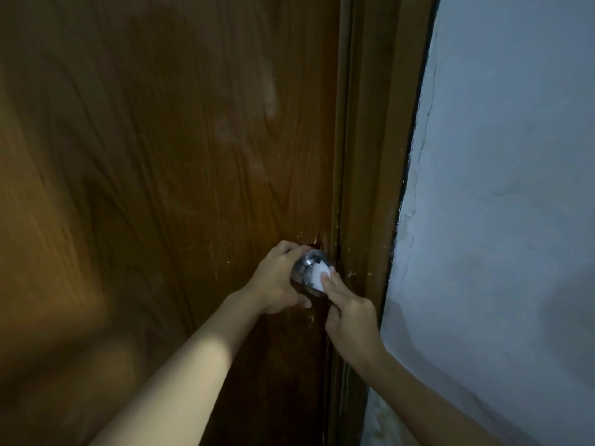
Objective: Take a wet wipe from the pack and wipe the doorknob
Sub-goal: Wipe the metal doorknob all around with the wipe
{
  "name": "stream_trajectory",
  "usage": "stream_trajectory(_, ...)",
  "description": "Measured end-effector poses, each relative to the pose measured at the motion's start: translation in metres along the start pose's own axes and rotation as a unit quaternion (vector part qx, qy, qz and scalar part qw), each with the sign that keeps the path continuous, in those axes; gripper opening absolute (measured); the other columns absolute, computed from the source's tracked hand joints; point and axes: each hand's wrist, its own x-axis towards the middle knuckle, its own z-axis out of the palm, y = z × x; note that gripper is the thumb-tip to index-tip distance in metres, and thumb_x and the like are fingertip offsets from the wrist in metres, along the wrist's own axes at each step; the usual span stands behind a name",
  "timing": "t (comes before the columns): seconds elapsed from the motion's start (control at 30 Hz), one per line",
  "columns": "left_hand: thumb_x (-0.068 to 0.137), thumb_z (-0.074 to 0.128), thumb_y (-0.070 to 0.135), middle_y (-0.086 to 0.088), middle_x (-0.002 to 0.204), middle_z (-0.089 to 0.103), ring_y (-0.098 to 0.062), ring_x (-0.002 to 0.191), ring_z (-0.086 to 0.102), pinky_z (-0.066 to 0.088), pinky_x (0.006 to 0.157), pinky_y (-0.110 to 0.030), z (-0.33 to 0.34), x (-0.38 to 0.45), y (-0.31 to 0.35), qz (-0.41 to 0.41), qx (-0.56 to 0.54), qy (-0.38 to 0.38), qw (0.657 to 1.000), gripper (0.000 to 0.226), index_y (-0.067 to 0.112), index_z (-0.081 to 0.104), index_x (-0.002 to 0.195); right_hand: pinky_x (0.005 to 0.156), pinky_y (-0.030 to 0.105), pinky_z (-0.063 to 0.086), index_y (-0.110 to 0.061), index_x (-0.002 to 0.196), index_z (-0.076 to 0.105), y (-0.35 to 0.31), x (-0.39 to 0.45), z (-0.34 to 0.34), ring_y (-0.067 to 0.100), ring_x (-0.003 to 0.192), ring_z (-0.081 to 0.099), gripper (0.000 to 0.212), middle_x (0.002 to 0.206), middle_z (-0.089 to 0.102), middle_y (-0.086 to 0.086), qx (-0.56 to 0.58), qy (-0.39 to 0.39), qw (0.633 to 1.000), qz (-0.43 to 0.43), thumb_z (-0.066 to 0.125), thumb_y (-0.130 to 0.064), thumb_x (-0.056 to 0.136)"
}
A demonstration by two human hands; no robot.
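Observation:
A round silver doorknob sits on the right edge of a brown wooden door. My left hand grips the knob from its left side, fingers curled over the top and thumb below. My right hand presses a small folded white wet wipe against the knob's front right face with its extended fingers. The wipe pack is not in view.
The brown door frame runs down just right of the knob. A pale blue-white wall with rough, cracked plaster along its edge fills the right side. The light is dim.

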Motion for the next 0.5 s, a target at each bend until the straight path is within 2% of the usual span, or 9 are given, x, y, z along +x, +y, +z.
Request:
stream_trajectory(0.07,0.06,0.083,0.018,0.003,0.134,0.034,-0.016,0.123,0.034,0.031,0.097,-0.022,-0.001,0.0,-0.002,0.0,-0.011,-0.011,1.0,0.095,0.021,0.029,0.139,0.064,0.008,0.047,-0.011,0.127,0.049,0.004,0.006,-0.005,0.013,0.087,0.062,0.041,0.115,0.065,0.01,0.028,0.028,0.998,0.057,0.048,0.001,0.088)
stream_trajectory(0.1,0.06,0.083,0.017,0.003,0.134,0.034,-0.015,0.123,0.033,0.03,0.096,-0.021,-0.001,0.001,-0.002,-0.001,-0.016,-0.015,1.0,0.096,0.021,0.029,0.139,0.062,0.007,0.045,-0.011,0.127,0.049,0.004,0.012,-0.006,0.013,0.086,0.062,0.041,0.113,0.066,0.01,0.037,0.026,0.997,0.07,0.049,0.001,0.088)
stream_trajectory(0.17,0.06,0.083,0.016,0.003,0.134,0.033,-0.015,0.124,0.033,0.029,0.097,-0.02,-0.002,0.001,-0.003,0.0,-0.024,-0.019,1.0,0.096,0.021,0.029,0.139,0.085,0.021,0.051,-0.01,0.132,0.042,-0.001,0.021,-0.002,0.02,0.112,0.056,0.049,0.13,0.055,0.012,0.036,-0.01,0.998,0.043,0.051,0.003,0.086)
stream_trajectory(0.2,0.06,0.083,0.016,0.003,0.134,0.033,-0.015,0.124,0.033,0.029,0.097,-0.019,-0.002,0.001,-0.004,0.003,-0.027,-0.019,0.999,0.096,0.02,0.029,0.139,0.098,0.029,0.047,-0.01,0.136,0.036,-0.005,0.021,0.001,0.023,0.124,0.047,0.054,0.14,0.045,0.011,0.028,-0.029,0.999,0.032,0.051,0.005,0.086)
stream_trajectory(0.23,0.06,0.082,0.015,0.003,0.134,0.033,-0.015,0.124,0.033,0.029,0.096,-0.019,-0.002,0.0,-0.004,0.005,-0.03,-0.018,0.999,0.095,0.02,0.029,0.139,0.104,0.034,0.042,-0.01,0.138,0.032,-0.008,0.019,0.004,0.024,0.129,0.042,0.057,0.145,0.039,0.01,0.017,-0.036,0.999,0.034,0.05,0.005,0.086)
stream_trajectory(0.3,0.06,0.082,0.016,0.003,0.134,0.034,-0.014,0.123,0.033,0.028,0.096,-0.018,-0.002,0.0,-0.005,0.01,-0.036,-0.018,0.999,0.095,0.019,0.029,0.139,0.1,0.033,0.045,-0.011,0.139,0.03,-0.008,0.01,0.008,0.023,0.122,0.05,0.057,0.141,0.045,0.011,0.007,-0.014,0.999,0.046,0.05,0.003,0.087)
stream_trajectory(0.4,0.059,0.083,0.016,0.003,0.132,0.034,-0.013,0.122,0.033,0.029,0.097,-0.019,-0.003,0.0,-0.006,0.012,-0.042,-0.02,0.999,0.096,0.02,0.029,0.139,0.086,0.034,0.054,-0.012,0.137,0.034,-0.006,0.007,0.002,0.023,0.102,0.063,0.051,0.118,0.064,0.014,0.008,0.011,0.998,0.058,0.049,-0.001,0.089)
stream_trajectory(0.43,0.059,0.083,0.016,0.004,0.132,0.034,-0.013,0.122,0.033,0.028,0.096,-0.019,-0.003,0.0,-0.006,0.013,-0.042,-0.02,0.999,0.096,0.021,0.029,0.139,0.089,0.034,0.053,-0.011,0.136,0.035,-0.005,0.01,0.002,0.023,0.106,0.061,0.051,0.121,0.062,0.015,0.005,0.01,0.999,0.046,0.049,0.0,0.088)
stream_trajectory(0.5,0.06,0.082,0.016,0.003,0.132,0.034,-0.013,0.121,0.033,0.029,0.095,-0.018,-0.003,0.001,-0.007,0.016,-0.044,-0.021,0.999,0.095,0.02,0.029,0.139,0.105,0.033,0.04,-0.011,0.137,0.032,-0.006,0.014,0.005,0.024,0.127,0.045,0.054,0.141,0.044,0.014,-0.016,-0.02,1.0,0.011,0.048,0.003,0.088)
